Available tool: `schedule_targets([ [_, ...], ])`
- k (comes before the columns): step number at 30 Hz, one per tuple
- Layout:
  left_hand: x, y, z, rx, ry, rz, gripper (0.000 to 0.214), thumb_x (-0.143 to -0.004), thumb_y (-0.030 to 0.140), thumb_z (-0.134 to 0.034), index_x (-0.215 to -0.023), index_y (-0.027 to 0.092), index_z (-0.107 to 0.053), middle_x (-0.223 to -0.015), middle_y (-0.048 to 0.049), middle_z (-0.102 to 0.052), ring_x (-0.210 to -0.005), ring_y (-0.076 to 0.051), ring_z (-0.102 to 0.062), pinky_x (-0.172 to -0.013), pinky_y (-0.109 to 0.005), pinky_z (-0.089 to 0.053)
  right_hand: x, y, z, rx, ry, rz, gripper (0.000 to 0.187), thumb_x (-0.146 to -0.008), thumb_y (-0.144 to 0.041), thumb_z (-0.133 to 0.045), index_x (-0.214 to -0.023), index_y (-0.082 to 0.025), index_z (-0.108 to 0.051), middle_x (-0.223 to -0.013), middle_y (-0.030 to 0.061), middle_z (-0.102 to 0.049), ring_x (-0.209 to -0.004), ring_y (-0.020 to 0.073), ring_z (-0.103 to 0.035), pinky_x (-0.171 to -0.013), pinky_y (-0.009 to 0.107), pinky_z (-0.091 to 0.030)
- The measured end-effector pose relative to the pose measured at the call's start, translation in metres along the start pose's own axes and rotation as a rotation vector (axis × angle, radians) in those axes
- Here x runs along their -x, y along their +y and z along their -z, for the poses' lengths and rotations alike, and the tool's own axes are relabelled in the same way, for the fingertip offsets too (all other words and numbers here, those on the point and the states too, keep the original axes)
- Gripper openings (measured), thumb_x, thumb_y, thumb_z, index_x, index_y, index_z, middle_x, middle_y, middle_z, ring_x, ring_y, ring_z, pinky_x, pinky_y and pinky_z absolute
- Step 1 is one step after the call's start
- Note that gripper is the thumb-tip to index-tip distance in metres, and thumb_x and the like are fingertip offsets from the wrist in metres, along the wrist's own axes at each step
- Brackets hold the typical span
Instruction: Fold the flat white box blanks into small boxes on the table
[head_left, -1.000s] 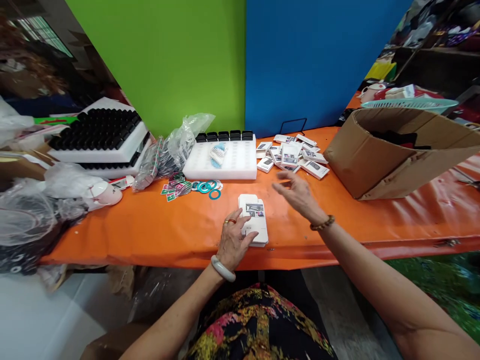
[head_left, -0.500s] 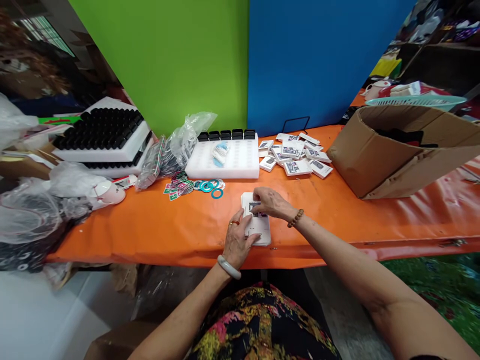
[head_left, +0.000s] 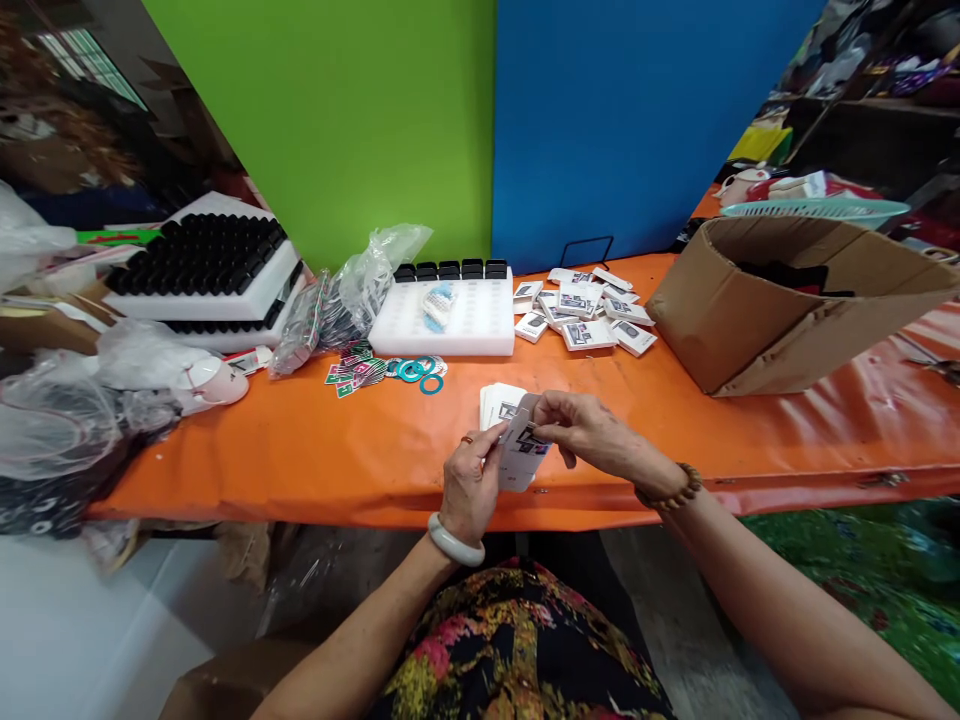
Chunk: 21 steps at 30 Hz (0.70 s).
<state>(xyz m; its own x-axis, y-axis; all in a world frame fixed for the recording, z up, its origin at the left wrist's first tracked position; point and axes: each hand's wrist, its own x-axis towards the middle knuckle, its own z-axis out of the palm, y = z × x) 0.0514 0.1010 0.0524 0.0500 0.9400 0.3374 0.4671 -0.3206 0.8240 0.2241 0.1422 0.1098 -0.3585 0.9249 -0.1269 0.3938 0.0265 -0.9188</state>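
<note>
Both my hands hold one flat white printed carton point(head_left: 523, 455) lifted just above the orange table point(head_left: 300, 450) near its front edge. My left hand point(head_left: 466, 482), with a ring and a pale bangle, pinches its left side. My right hand point(head_left: 589, 432), with a bead bracelet, pinches its top right. A small stack of the same flat cartons point(head_left: 496, 402) lies on the table right behind it. A pile of small white printed boxes point(head_left: 585, 315) lies farther back.
A white foam tray point(head_left: 442, 318) with a row of black parts stands at the back centre, teal rings point(head_left: 420, 372) and stickers before it. Plastic bags and stacked trays of black parts point(head_left: 202, 270) fill the left. An open cardboard box point(head_left: 795, 295) stands right.
My right hand came back from the pile of boxes to the stack, and both hands have lifted the top flat carton off it toward me.
</note>
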Motion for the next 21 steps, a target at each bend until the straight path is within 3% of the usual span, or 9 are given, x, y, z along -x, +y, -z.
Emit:
schedule_targets([
  [4, 0.012, -0.001, -0.008, -0.089, -0.031, -0.053, 0.035, -0.093, 0.022, -0.039, -0.124, 0.02, -0.054, -0.109, -0.0113, -0.066, -0.095, -0.021, -0.063, -0.083, -0.033, -0.052, 0.014, 0.009, -0.016, -0.383, -0.047, -0.032, 0.023, -0.074, -0.037, -0.059, -0.072, -0.021, -0.042, -0.056, -0.0083, -0.051, -0.033, 0.0052, -0.046, -0.034, 0.017, -0.028],
  [8, 0.025, -0.004, -0.016, -0.194, -0.102, -0.029, 0.049, -0.087, 0.03, -0.052, -0.134, 0.017, -0.042, -0.111, -0.0137, -0.063, -0.098, -0.025, -0.062, -0.085, -0.038, -0.05, 0.023, 0.022, -0.032, -0.6, -0.039, -0.091, 0.032, -0.071, -0.043, -0.064, -0.074, -0.021, -0.041, -0.044, -0.0124, -0.044, -0.028, 0.0033, -0.038, -0.034, 0.016, -0.018],
  [11, 0.031, 0.001, -0.015, -0.176, -0.172, 0.049, 0.051, -0.083, 0.031, -0.059, -0.131, 0.016, -0.045, -0.107, -0.0127, -0.065, -0.095, -0.026, -0.062, -0.083, -0.038, -0.05, 0.028, 0.03, -0.041, -0.643, -0.014, -0.088, 0.033, -0.072, -0.044, -0.064, -0.074, -0.021, -0.04, -0.043, -0.0127, -0.042, -0.028, 0.0032, -0.038, -0.035, 0.016, -0.017],
  [16, 0.033, 0.02, -0.007, 0.147, -0.304, 0.154, 0.024, -0.088, 0.027, -0.049, -0.106, 0.018, -0.062, -0.088, -0.0036, -0.067, -0.079, -0.018, -0.061, -0.074, -0.026, -0.048, 0.04, 0.027, -0.052, -0.5, 0.01, -0.016, 0.025, -0.078, -0.042, -0.057, -0.075, -0.022, -0.043, -0.055, -0.0078, -0.049, -0.031, 0.0036, -0.037, -0.033, 0.019, -0.025],
  [19, 0.033, 0.024, -0.004, 0.381, -0.27, 0.24, 0.025, -0.088, 0.03, -0.049, -0.104, 0.017, -0.064, -0.088, -0.002, -0.067, -0.082, -0.016, -0.06, -0.074, -0.024, -0.047, 0.05, 0.021, -0.057, -0.202, 0.274, 0.114, 0.011, -0.082, -0.033, -0.054, -0.082, -0.021, -0.052, -0.077, 0.0005, -0.057, -0.047, 0.0082, -0.049, -0.046, 0.024, -0.042],
  [21, 0.032, 0.021, -0.004, 0.519, -0.215, 0.346, 0.026, -0.085, 0.033, -0.054, -0.101, 0.016, -0.065, -0.087, -0.0017, -0.068, -0.079, -0.016, -0.06, -0.071, -0.024, -0.047, 0.056, 0.021, -0.059, -0.006, 0.518, 0.181, 0.019, -0.079, -0.03, -0.06, -0.095, -0.021, -0.057, -0.099, 0.0066, -0.057, -0.065, 0.0129, -0.055, -0.061, 0.028, -0.048],
])
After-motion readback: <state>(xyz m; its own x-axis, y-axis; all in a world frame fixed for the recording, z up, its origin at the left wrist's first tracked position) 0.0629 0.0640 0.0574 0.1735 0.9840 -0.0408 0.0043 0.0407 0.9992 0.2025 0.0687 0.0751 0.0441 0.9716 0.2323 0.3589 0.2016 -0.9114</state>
